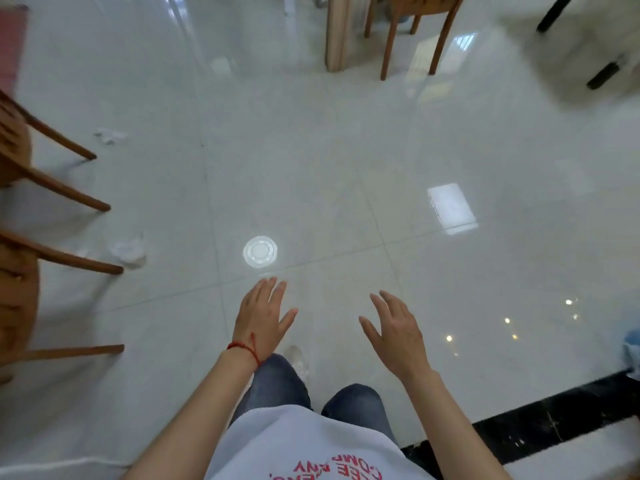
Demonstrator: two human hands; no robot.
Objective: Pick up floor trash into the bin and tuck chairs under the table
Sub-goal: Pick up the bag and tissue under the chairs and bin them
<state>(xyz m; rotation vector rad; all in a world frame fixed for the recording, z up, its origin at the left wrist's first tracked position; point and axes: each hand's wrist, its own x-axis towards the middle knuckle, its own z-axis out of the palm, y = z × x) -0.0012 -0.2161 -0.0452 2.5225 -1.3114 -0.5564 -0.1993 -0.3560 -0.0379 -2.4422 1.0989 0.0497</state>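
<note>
Both hands, left (262,315) and right (394,329), are hovering empty, fingers spread. Lid (260,251) at frame centre is looking light, thin, flat; pinching its rim seems best.

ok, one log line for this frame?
left hand open, empty | right hand open, empty | plastic lid on floor ahead of left hand | crumpled tissue by chair leg
</note>
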